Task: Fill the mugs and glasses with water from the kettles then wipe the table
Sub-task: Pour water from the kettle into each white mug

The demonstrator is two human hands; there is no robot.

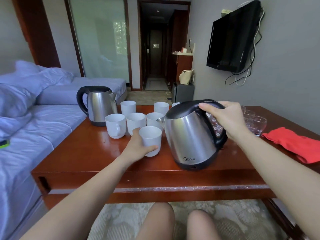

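Observation:
My right hand (226, 118) grips the black handle of a steel kettle (188, 135), which is tilted with its spout to the left, over the reddish wooden table (86, 156). My left hand (138, 146) holds a white mug (151, 139) standing on the table just left of that kettle. Several more white mugs (135, 118) cluster behind it. A second steel kettle (99, 104) stands upright at the table's far left. Several clear glasses (256, 123) stand at the far right, partly hidden by my right hand. A red cloth (294, 144) lies at the right edge.
A bed with bluish-white bedding (34, 118) runs along the table's left side. A black TV (232, 40) hangs on the right wall, cables dangling below. My knees (173, 222) are under the table's front edge, above a patterned carpet.

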